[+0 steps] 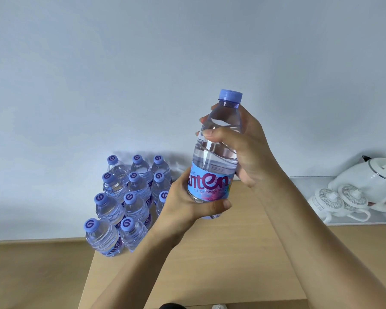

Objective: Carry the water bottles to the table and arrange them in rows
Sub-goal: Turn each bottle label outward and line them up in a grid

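- While both of our hands are raised over the table (210, 264), we hold one water bottle (216, 152) upright between them, lifted off the surface, above the middle of the far edge
- Our left hand (185, 204) is curled round the bottle's lower part, thumb across the base under the blue label (210, 186)
- Our right hand (243, 148) is wrapped round the clear shoulder, fingers (212, 132) bent across the front just below the purple cap (230, 95)
- We see the other bottles (125, 201) standing upright in rows at the table's far left corner, packed close together against the wall (143, 63), purple caps up
- Beyond the table's far right edge, a white tray (308, 186) carries a white kettle (379, 177) and two patterned white teapots (341, 201) just beside it
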A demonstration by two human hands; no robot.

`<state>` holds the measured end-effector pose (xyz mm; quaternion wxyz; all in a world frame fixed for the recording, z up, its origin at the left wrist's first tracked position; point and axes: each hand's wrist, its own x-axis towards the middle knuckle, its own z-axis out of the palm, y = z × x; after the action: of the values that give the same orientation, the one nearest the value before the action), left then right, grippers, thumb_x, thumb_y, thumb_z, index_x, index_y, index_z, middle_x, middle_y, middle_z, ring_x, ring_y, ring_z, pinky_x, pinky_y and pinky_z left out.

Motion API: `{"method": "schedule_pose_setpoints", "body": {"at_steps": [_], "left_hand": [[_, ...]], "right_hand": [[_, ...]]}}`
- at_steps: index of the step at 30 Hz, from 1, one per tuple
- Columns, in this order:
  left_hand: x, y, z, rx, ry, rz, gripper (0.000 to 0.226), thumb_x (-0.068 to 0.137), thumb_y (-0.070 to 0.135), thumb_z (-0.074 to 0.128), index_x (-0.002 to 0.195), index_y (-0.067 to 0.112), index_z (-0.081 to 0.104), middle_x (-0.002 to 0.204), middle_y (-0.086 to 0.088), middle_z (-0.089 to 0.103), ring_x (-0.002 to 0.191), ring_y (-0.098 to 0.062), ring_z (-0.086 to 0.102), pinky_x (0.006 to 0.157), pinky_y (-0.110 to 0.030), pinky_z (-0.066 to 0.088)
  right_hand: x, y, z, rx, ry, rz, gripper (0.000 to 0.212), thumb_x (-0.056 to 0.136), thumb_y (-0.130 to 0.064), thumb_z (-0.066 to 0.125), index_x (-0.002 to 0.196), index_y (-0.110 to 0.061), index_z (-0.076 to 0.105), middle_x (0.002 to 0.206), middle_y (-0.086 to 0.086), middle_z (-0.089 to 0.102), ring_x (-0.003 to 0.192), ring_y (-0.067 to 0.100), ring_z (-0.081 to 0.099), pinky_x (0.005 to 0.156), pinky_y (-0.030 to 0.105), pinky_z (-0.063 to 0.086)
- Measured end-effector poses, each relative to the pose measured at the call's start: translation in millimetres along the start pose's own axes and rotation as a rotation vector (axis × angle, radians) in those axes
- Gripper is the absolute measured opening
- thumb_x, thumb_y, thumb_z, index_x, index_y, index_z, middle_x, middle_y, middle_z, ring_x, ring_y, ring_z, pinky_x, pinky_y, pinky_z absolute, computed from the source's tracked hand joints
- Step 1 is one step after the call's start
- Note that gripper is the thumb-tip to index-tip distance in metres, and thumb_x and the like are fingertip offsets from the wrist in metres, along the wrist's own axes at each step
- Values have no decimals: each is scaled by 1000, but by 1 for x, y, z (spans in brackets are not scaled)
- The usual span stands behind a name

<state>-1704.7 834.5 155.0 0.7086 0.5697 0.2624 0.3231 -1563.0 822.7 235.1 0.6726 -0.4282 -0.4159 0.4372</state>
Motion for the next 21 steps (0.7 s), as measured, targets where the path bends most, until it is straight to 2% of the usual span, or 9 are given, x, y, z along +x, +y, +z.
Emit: {"method": "schedule_pose_setpoints", "body": {"at_steps": [3, 6, 8, 10, 12, 14, 16, 19, 21], "left_hand": [[-1, 1, -1, 10, -29, -7, 51, 55, 13, 89, 101, 12, 65, 84, -11, 70, 68, -22, 65, 57, -27, 52], [-3, 1, -1, 92, 14, 12, 41, 54, 20, 89, 90, 19, 69, 83, -6, 74, 71, -18, 69, 62, -26, 55], [-5, 0, 3, 112, 70, 19, 38, 53, 23, 87, 86, 17, 69, 80, -6, 74, 69, -17, 69, 62, -26, 56], [-6, -1, 8, 135, 156, 37, 44, 50, 22, 87, 88, 11, 67, 76, -8, 73, 64, -18, 68, 58, -28, 56], [-4, -3, 12, 202, 243, 69, 48, 50, 19, 88, 91, 10, 64, 76, -7, 73, 62, -17, 68, 56, -29, 58], [-5, -3, 14, 231, 270, 77, 50, 51, 19, 88, 94, 12, 64, 77, -3, 73, 64, -17, 69, 57, -29, 58], [-6, -5, 14, 215, 248, 61, 56, 49, 23, 90, 97, 14, 64, 80, -1, 74, 67, -16, 70, 59, -30, 59], [-7, -7, 11, 172, 184, 22, 64, 46, 28, 92, 102, 17, 64, 87, -2, 74, 74, -17, 70, 65, -38, 61], [-5, -6, 10, 119, 134, 10, 62, 47, 24, 92, 102, 18, 64, 88, -4, 74, 75, -20, 69, 63, -36, 59]], "right_hand": [[-1, 1, -3, 12, -22, 4, 36, 67, -2, 70, 99, -15, 61, 89, 1, 72, 93, 29, 68, 75, 33, 57], [-1, 3, -5, -31, -21, 24, 33, 70, -6, 71, 100, -15, 61, 96, 5, 71, 102, 39, 68, 81, 38, 59], [-1, 4, -3, -115, 11, 46, 31, 72, -14, 74, 101, -17, 61, 102, 4, 71, 103, 33, 70, 82, 39, 59], [-3, 5, 0, -218, 85, 30, 35, 71, -22, 77, 102, -18, 60, 98, -2, 70, 92, 18, 72, 76, 32, 58], [-6, 8, 4, -274, 168, -14, 39, 69, -26, 82, 99, -19, 60, 94, -5, 70, 87, 14, 72, 74, 30, 58], [-9, 9, 7, -257, 214, -28, 37, 67, -23, 82, 96, -15, 60, 93, -1, 70, 86, 19, 71, 76, 35, 59], [-9, 8, 9, -217, 208, -41, 30, 68, -12, 77, 91, -9, 59, 85, 1, 68, 78, 20, 68, 72, 36, 58], [-9, 6, 6, -209, 164, -53, 23, 67, -5, 73, 84, -10, 59, 78, 3, 65, 73, 21, 65, 70, 38, 57], [-9, 6, 4, -180, 129, -49, 24, 66, -4, 72, 83, -11, 58, 79, 4, 65, 73, 22, 64, 71, 40, 56]]}}
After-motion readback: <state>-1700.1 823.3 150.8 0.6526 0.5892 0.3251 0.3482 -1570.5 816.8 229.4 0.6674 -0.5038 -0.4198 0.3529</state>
